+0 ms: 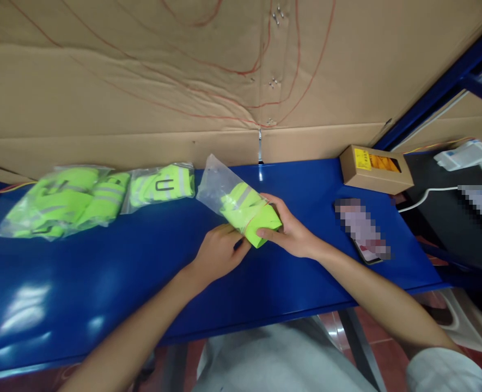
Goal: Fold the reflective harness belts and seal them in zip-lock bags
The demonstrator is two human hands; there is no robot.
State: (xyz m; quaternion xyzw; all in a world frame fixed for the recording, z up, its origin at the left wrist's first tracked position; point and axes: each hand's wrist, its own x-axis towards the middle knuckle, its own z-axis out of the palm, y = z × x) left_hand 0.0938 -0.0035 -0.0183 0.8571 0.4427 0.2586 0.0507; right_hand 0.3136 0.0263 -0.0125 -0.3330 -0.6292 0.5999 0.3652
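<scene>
Both of my hands are on a folded neon-yellow reflective vest [241,204] that sits partly inside a clear plastic bag [212,182]. My right hand [290,228] grips the uncovered end of the vest, thumb on top. My left hand [222,247] holds the lower edge near the bag's mouth, its fingertips partly hidden under the bundle. The bag's far end sticks up empty toward the back left. To the left lie a bagged vest [163,183] with a dark U-shaped mark and a pile of bagged neon vests [67,201].
The blue table [142,283] has a cardboard wall [142,81] behind it. A cardboard box [375,169] with a yellow label stands at the back right. In front of it lies a phone [363,231]. White cables [428,193] and a power strip [467,155] are farther right.
</scene>
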